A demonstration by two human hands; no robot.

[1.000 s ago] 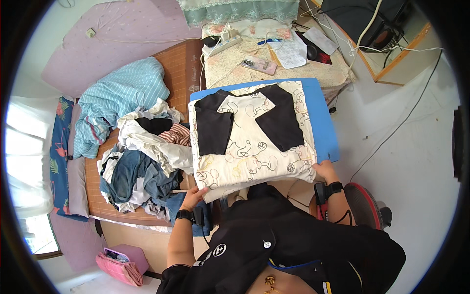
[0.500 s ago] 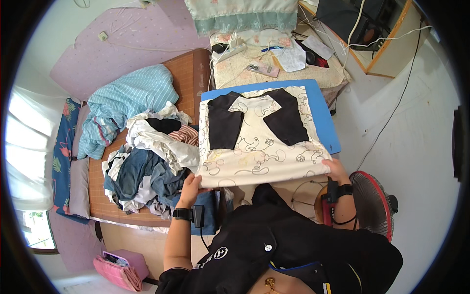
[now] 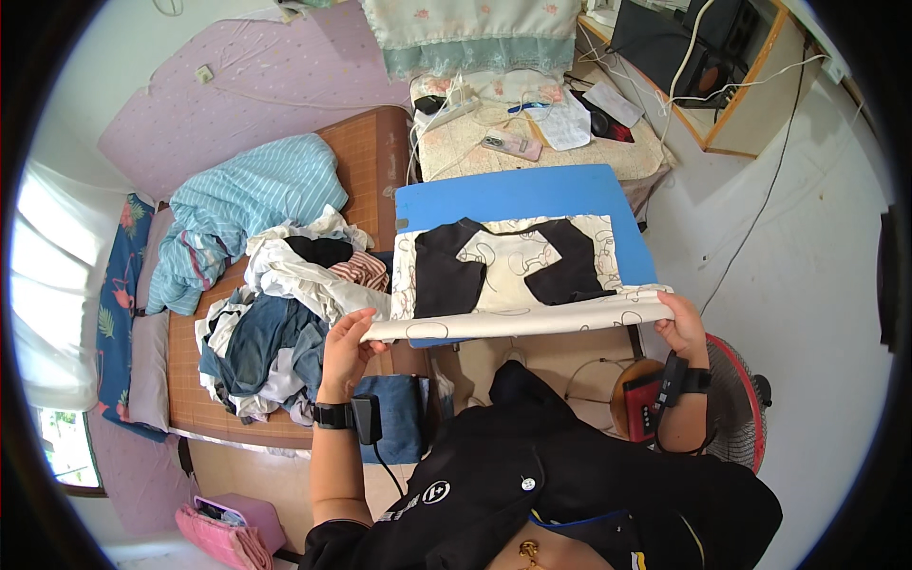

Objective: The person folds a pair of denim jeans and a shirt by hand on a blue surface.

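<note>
A cream shirt (image 3: 503, 275) with dark line drawings and black sleeves lies over a blue tabletop (image 3: 513, 193). Both black sleeves are folded inward onto its body. Its near edge is raised into a narrow, taut band that reaches past both sides of the table. At the left end of this band, my left hand (image 3: 348, 350) is closed around the cloth. My right hand (image 3: 682, 326) grips the opposite end, thumb on top. The band covers the lower ends of the sleeves.
A heap of clothes (image 3: 271, 323) lies on the bed mat (image 3: 361, 190) at left, beside a blue striped quilt (image 3: 256, 204). Beyond the table, a phone (image 3: 511, 144) and papers rest on a cloth-covered surface. A red-rimmed fan (image 3: 736, 399) stands at right.
The shirt has slid nearer, baring more blue tabletop at the far side. Its near part is now gathered into a narrower band, and my hands have moved farther apart.
</note>
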